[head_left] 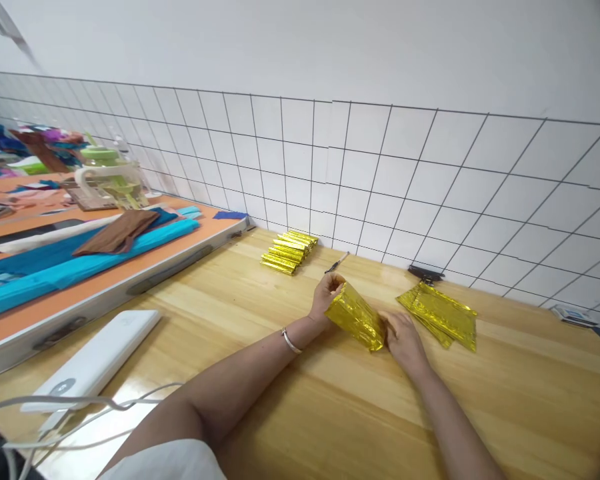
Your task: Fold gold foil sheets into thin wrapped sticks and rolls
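Between my hands, a shiny gold foil sheet (356,317) is held above the wooden table, tilted and partly curled. My left hand (325,297) grips its upper left end, the fingers curled behind the foil. On the lower right end is my right hand (404,339), its fingers closed at the edge and partly hidden. Flat gold foil sheets (443,315) lie in a loose, fanned pile to the right. Farther back on the left, several narrow gold foil rolls (290,252) rest side by side in a row.
A thin dark-tipped tool (337,263) lies behind my left hand. At the left are a white power bank (97,357) with cables and an orange-topped table (180,250) bearing cloth strips and a green-lidded jug (111,177). A wire grid (351,141) stands along the wall.
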`<move>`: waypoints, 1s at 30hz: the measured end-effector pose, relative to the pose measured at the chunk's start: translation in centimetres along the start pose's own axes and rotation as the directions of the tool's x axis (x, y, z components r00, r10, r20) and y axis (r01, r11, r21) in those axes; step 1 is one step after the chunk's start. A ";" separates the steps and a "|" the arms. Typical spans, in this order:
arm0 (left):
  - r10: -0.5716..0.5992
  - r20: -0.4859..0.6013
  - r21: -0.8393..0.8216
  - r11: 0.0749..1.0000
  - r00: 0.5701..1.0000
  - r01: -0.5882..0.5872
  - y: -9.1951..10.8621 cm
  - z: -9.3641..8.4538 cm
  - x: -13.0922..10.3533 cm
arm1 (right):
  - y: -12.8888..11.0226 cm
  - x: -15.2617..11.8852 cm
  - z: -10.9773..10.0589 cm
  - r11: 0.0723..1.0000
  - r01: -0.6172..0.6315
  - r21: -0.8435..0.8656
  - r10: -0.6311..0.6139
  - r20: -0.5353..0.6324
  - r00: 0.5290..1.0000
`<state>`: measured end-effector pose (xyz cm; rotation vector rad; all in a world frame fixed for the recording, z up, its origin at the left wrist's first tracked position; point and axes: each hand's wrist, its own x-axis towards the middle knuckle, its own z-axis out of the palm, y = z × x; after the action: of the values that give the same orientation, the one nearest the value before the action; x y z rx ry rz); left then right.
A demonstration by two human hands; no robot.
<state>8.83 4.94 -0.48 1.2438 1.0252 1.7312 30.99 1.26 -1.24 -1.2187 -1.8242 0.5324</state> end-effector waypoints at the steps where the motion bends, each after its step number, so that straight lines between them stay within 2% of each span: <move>1: 0.015 0.005 0.026 1.000 1.000 -0.015 0.3 0.0 0.0 | -0.1 0.1 -0.4 1.000 -0.002 -0.014 0.002 -0.020 1.000; 4: 0.062 0.033 0.101 0.993 0.998 -0.065 1.4 0.1 -0.4 | -1.7 0.5 -1.5 0.997 -0.078 -0.019 0.074 -0.145 0.987; 6: 0.097 0.062 0.142 0.984 0.993 -0.105 2.2 0.2 -0.8 | -3.9 0.5 -1.6 0.993 -0.116 0.004 0.115 -0.168 0.979; 7: 0.115 0.078 0.158 0.979 0.990 -0.126 2.5 0.2 -1.0 | -5.2 0.4 -1.3 0.996 -0.092 -0.021 0.088 -0.151 0.985; 9: 0.147 0.104 0.182 0.970 0.984 -0.164 3.1 0.3 -1.6 | -8.0 -0.1 -0.1 0.984 0.045 -0.171 -0.056 -0.062 0.996; 11: 0.169 0.130 0.197 0.961 0.977 -0.192 3.4 0.6 -2.0 | -10.1 -0.8 1.4 0.912 0.197 -0.359 -0.205 0.018 0.979; 13: 0.182 0.168 0.207 0.955 0.969 -0.215 3.6 0.9 -2.5 | -11.0 -1.4 2.6 0.850 0.236 -0.471 -0.248 0.038 0.968; 16: 0.196 0.246 0.214 0.944 0.949 -0.250 3.7 1.4 -3.0 | -10.2 -1.4 2.6 0.834 0.191 -0.518 -0.231 -0.013 0.973; 18: 0.209 0.284 0.214 0.937 0.936 -0.274 3.8 1.6 -3.3 | -8.9 -0.9 1.5 0.887 0.104 -0.451 -0.159 -0.087 0.983; 20: 0.222 0.302 0.210 0.933 0.927 -0.292 4.1 1.7 -3.5 | -7.7 -0.2 0.1 0.957 -0.041 -0.288 -0.016 -0.191 0.981; 22: 0.230 0.314 0.199 0.933 0.921 -0.300 4.5 1.7 -3.7 | -7.1 0.4 -1.1 0.988 -0.123 -0.098 0.094 -0.261 0.961; 26: 0.233 0.320 0.164 0.941 0.918 -0.295 4.9 2.0 -3.9 | -7.3 1.0 -2.4 0.965 -0.136 0.223 0.192 -0.249 0.949; 30: 0.197 0.313 0.117 0.963 0.929 -0.244 4.7 2.4 -4.0 | -7.8 0.6 -2.1 0.905 -0.101 0.414 0.209 -0.224 0.952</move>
<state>11.52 -0.06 2.88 1.7187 0.8763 1.5832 28.47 -1.83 5.80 -1.0968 -1.3182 0.7534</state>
